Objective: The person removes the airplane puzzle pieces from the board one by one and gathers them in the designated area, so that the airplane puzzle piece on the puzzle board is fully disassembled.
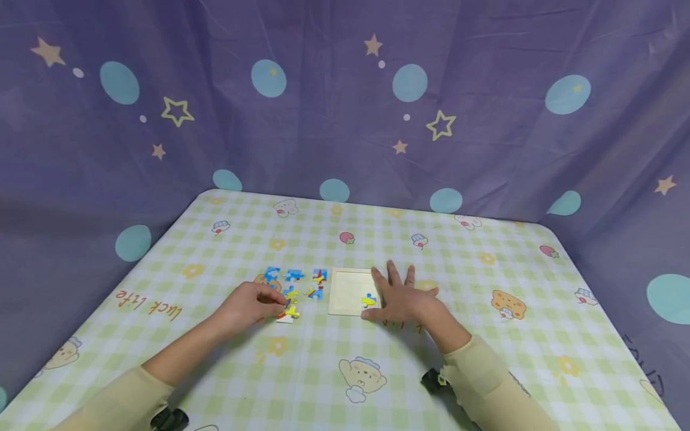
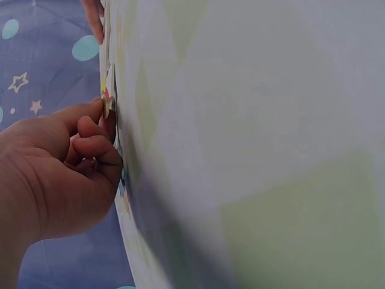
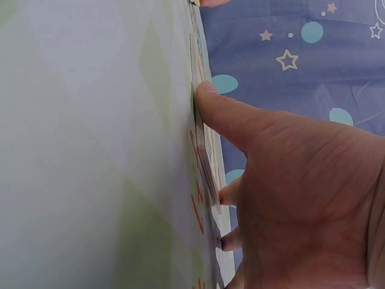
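Note:
My left hand (image 1: 249,306) is at the lower left of a group of small jigsaw pieces, its thumb and index finger pinching a jigsaw piece (image 2: 109,103) close to the tabletop. Its fingers partly cover that piece. Blue, yellow and red pieces lie around it, among them a blue one (image 1: 294,275) and a yellow and white one (image 1: 291,312). Just right of them lies a square wooden puzzle tray (image 1: 341,309) with a blue and yellow piece (image 1: 369,300) in its lower right corner. My right hand (image 1: 406,300) rests with spread fingers over the tray's right edge, thumb at the lower corner.
A green and white checked tablecloth (image 1: 361,341) with printed cartoon figures covers the table. A purple curtain (image 1: 334,131) with stars and dots hangs behind and along both sides. A dark device (image 1: 433,380) sits at the right wrist, another (image 1: 169,419) at the left.

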`<state>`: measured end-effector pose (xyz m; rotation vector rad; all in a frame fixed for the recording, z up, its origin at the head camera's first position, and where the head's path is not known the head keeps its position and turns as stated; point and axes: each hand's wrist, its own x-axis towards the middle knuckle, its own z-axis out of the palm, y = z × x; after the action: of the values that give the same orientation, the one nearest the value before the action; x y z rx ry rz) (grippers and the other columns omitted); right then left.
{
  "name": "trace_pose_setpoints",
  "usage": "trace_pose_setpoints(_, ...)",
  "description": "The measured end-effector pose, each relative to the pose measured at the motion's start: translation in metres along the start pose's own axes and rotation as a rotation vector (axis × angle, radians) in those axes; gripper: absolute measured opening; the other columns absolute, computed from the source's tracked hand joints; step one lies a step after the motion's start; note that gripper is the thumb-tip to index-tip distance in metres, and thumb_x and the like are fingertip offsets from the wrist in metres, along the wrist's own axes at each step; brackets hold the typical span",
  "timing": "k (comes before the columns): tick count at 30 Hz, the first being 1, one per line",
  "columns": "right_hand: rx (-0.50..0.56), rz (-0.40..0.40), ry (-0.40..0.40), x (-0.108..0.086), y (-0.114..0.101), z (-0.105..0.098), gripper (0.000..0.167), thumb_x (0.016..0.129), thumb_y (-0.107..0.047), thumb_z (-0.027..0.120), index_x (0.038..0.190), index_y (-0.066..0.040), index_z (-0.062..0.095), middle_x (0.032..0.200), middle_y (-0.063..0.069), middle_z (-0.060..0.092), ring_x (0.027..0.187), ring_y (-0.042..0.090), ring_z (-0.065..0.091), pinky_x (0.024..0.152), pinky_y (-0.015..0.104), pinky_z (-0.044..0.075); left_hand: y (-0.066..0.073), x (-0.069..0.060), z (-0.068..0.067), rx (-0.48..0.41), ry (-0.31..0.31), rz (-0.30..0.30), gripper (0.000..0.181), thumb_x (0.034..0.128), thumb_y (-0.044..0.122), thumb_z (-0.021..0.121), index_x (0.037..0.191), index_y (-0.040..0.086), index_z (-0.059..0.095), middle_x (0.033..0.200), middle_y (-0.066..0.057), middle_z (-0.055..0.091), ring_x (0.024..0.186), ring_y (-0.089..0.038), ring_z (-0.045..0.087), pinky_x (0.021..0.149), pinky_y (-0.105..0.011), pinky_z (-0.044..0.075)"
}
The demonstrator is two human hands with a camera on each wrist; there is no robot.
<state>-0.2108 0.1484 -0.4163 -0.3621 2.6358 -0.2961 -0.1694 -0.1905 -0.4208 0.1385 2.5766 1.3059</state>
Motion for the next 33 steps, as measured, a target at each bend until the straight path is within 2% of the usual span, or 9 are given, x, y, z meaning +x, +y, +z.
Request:
trace_pose_setpoints(7,-0.007,-0.002,-0.002,0.000,-0.001,0.000,0.106,0.085,-0.075,0.060,0.164,-0.030,0.006,0.168,0.010,-0.011,0.147,0.052,-0.014,0.087,0.093,0.009,-0.001,0.001,0.000,0.013,0.036,0.021,0.011,0.0894,0.017,0.079,0.098,0.010,0.077,0.098,-0.003,0.066,0.078,-0.020,0.057,0.061,-0.030,0.050)
trace_pose_setpoints(10,-0.005,-0.004,-0.002,-0.001,-0.001,-0.001,0.106,0.085,-0.075,0.060,0.164,-0.030,0.006,0.168,0.011,-0.011,0.147,0.053,-0.014,0.086,0.093,0.008,-0.001,0.001,0.000,0.010,0.053,0.035,0.011,0.0907,0.017,0.077,0.099,0.009,0.076,0.103,-0.004,0.065,0.081,-0.021,0.056,0.061,-0.030,0.050)
trace_pose_setpoints(14,-0.004,-0.007,-0.001,-0.001,-0.001,-0.001,0.105,0.086,-0.075,0.060,0.164,-0.030,0.006,0.168,0.011,-0.011,0.147,0.053,-0.014,0.086,0.093,0.008,0.001,0.001,0.001,-0.054,0.057,0.021,0.013,0.0938,0.017,0.074,0.102,0.007,0.074,0.111,-0.006,0.062,0.072,-0.020,0.054,0.056,-0.030,0.048)
trace_pose_setpoints(18,-0.003,-0.006,-0.002,0.000,0.000,-0.001,0.105,0.086,-0.074,0.060,0.164,-0.030,0.006,0.168,0.011,-0.012,0.146,0.052,-0.015,0.087,0.093,0.008,0.005,0.001,0.001,-0.109,0.050,-0.002,0.016,0.0962,0.019,0.071,0.106,0.006,0.073,0.108,-0.009,0.059,0.059,-0.018,0.048,0.053,-0.029,0.042)
trace_pose_setpoints(26,-0.004,-0.008,-0.003,-0.001,0.000,-0.002,0.106,0.086,-0.074,0.061,0.164,-0.030,0.005,0.168,0.012,-0.012,0.146,0.053,-0.015,0.086,0.093,0.009,0.015,0.004,0.006,-0.108,0.042,-0.022,0.019,0.0981,0.021,0.069,0.108,0.005,0.073,0.098,-0.006,0.065,0.055,-0.015,0.046,0.052,-0.029,0.041)
trace_pose_setpoints(33,-0.015,-0.013,-0.003,-0.001,0.000,-0.001,0.106,0.085,-0.074,0.060,0.164,-0.029,0.005,0.168,0.012,-0.011,0.146,0.053,-0.014,0.086,0.093,0.010,0.025,0.009,0.012,-0.106,0.031,-0.026,0.017,0.0980,0.020,0.069,0.108,0.007,0.073,0.062,-0.006,0.054,0.048,-0.014,0.041,0.048,-0.027,0.036)
